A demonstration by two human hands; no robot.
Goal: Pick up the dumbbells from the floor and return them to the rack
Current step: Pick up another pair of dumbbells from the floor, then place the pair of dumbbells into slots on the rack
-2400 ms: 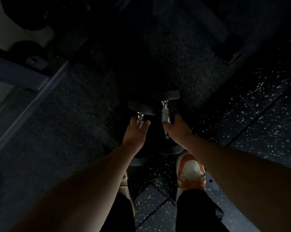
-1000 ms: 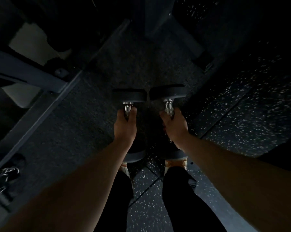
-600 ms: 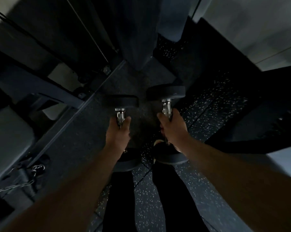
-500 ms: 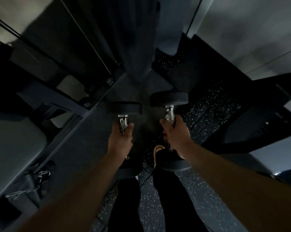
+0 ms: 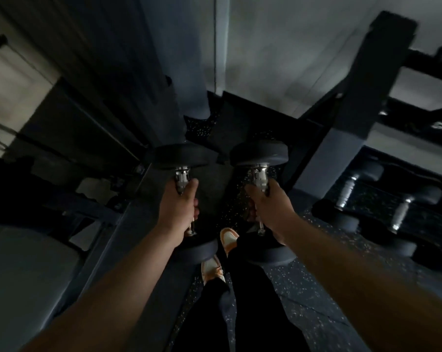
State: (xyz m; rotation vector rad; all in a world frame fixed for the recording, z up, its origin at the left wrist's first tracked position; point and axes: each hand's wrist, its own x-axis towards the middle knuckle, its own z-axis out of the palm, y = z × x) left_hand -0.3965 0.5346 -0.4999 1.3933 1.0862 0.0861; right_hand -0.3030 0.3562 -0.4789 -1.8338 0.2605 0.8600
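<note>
Dim light, view down. Left hand (image 5: 178,208): grip wrapped tight around chrome handle of left dumbbell (image 5: 183,160), held off the floor (image 5: 303,308), far head forward. Orange-white shoes (image 5: 229,238) between the two weights. Right hand (image 5: 272,208): grip wrapped around handle of right dumbbell (image 5: 259,154), also in the air, beside the left one, apart. Rack (image 5: 352,97) upright at right; more dumbbells (image 5: 400,212) lying low at its foot.

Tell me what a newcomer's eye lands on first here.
Two black dumbbells at centre, one gripped in the left hand by its shiny handle, the other in the right hand, both off the floor. To the right, more dumbbells lie on a dark rack.
</note>
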